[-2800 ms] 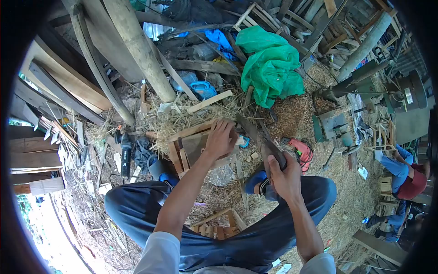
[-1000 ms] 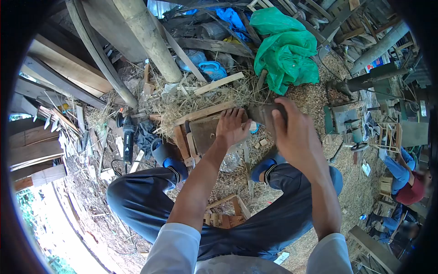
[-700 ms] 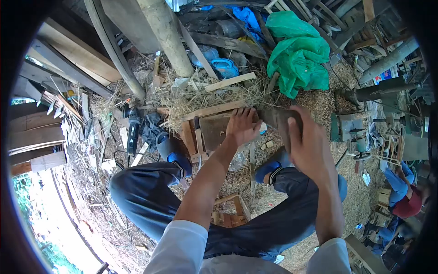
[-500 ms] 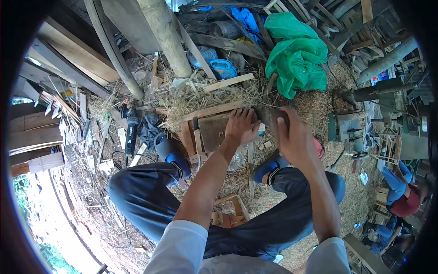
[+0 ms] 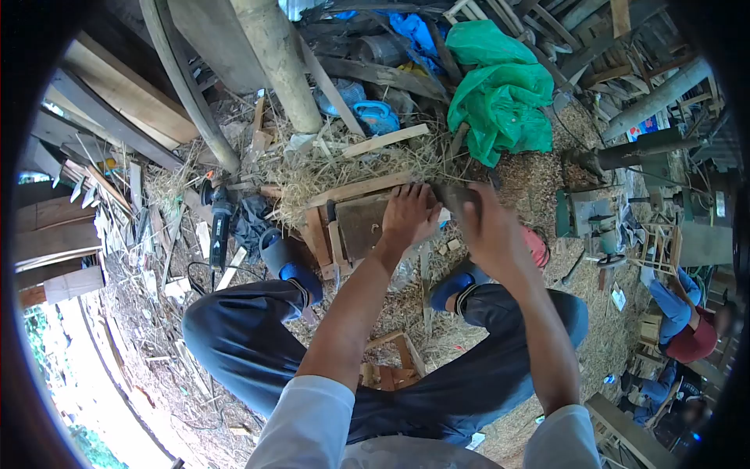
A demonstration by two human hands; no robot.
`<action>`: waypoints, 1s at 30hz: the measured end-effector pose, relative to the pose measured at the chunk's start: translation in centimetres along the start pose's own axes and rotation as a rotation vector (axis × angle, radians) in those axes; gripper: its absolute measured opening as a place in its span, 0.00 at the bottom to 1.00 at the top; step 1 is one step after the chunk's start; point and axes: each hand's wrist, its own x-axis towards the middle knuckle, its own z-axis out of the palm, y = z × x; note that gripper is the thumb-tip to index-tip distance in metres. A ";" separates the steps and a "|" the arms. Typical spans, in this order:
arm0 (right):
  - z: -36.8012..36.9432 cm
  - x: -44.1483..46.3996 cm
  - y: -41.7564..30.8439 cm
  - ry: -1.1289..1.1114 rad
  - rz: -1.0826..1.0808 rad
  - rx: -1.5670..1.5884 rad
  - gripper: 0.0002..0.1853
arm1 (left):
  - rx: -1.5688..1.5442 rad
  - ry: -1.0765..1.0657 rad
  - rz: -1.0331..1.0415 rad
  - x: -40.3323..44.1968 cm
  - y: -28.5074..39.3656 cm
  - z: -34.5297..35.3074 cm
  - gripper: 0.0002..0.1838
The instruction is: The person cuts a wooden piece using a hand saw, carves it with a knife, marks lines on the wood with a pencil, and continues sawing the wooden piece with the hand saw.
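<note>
The right hand [image 5: 496,238] has its grip closed round the handle end of a dark flat tool [image 5: 448,196], just beside the low wooden bench [image 5: 361,228]; it seems stiff and moderately heavy, so the handle is the safer place to hold. The left hand [image 5: 409,213] presses on the bench edge with fingers slightly bent, and I cannot tell if it holds a piece. Between the legs, a wooden frame [image 5: 415,356] has small wood pieces inside.
</note>
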 end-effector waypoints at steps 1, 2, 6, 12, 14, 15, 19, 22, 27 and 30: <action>-0.5 0.1 -0.2 0.013 -0.001 -0.005 0.15 | 0.006 -0.029 -0.005 -0.1 0.1 -0.1 0.28; -0.9 0.5 -0.6 -0.035 0.053 0.037 0.15 | 0.019 -0.052 -0.015 0.1 -0.2 -0.3 0.27; -4.9 0.2 -3.8 -0.098 0.141 0.138 0.15 | 0.005 0.017 -0.018 0.0 -0.2 -0.2 0.27; 0.1 1.0 -0.2 -0.092 0.104 0.041 0.16 | 0.023 -0.083 -0.017 0.6 -0.3 -0.3 0.28; -4.0 0.6 -2.9 -0.111 0.144 0.097 0.15 | -0.006 -0.061 -0.049 0.4 0.1 -0.6 0.28; -5.3 0.1 -3.7 -0.134 0.194 0.154 0.15 | -0.006 -0.064 -0.056 0.4 0.1 -0.5 0.28; 1.1 0.6 1.3 -0.054 0.032 0.050 0.15 | -0.004 -0.092 -0.029 0.1 -0.1 -0.3 0.29; -0.7 0.7 -0.7 -0.144 0.097 0.066 0.15 | -0.012 -0.129 -0.040 0.5 -0.1 -0.8 0.29; 0.0 0.3 0.4 -0.114 0.073 0.103 0.15 | 0.044 -0.068 -0.033 0.1 0.1 -0.4 0.25; 0.6 1.0 1.4 -0.107 0.062 0.068 0.16 | 0.036 0.024 -0.035 0.2 0.1 0.3 0.20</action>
